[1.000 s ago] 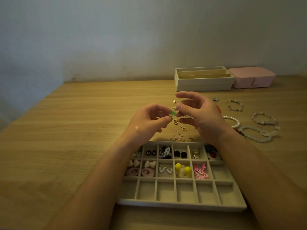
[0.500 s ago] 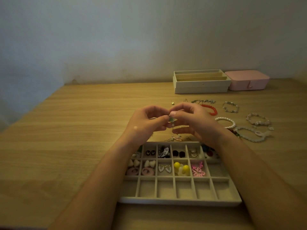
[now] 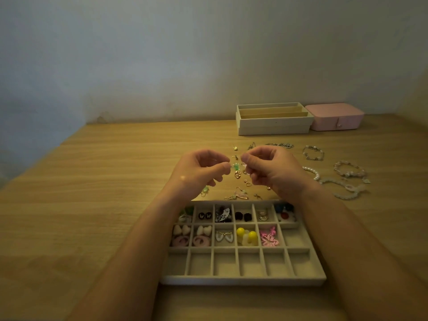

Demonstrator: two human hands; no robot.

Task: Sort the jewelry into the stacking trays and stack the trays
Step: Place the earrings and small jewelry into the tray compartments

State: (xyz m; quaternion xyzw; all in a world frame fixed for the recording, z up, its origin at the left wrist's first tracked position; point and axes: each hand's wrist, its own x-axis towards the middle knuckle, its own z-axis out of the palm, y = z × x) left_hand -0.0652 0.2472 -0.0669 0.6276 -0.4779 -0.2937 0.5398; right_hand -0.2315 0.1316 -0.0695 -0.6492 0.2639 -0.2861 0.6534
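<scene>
Above a wooden table (image 3: 92,205), a person's left hand (image 3: 199,172) and right hand (image 3: 275,170) meet with fingers curled, each pinching one side of a small green earring (image 3: 236,167) held in the air just beyond the compartment tray (image 3: 243,280); a pale bit at the right fingertips is too small to identify. The sorting looks roughly halfway done. The tray's far row holds pieces in all six compartments, and the middle row holds hearts, yellow balls and a pink butterfly in five. That row's right-hand compartment and the whole near row are bare. A scatter of loose earrings (image 3: 240,194) lies on the table between the hands and the tray, and several bracelets (image 3: 349,170) and chains lie well to the right, unsorted. At the back, the long-slotted cream trays (image 3: 273,121) sit beside a closed pink box (image 3: 335,117), their slots apparently empty. Judging by this, the bracelets and the final stacking are not yet done.
</scene>
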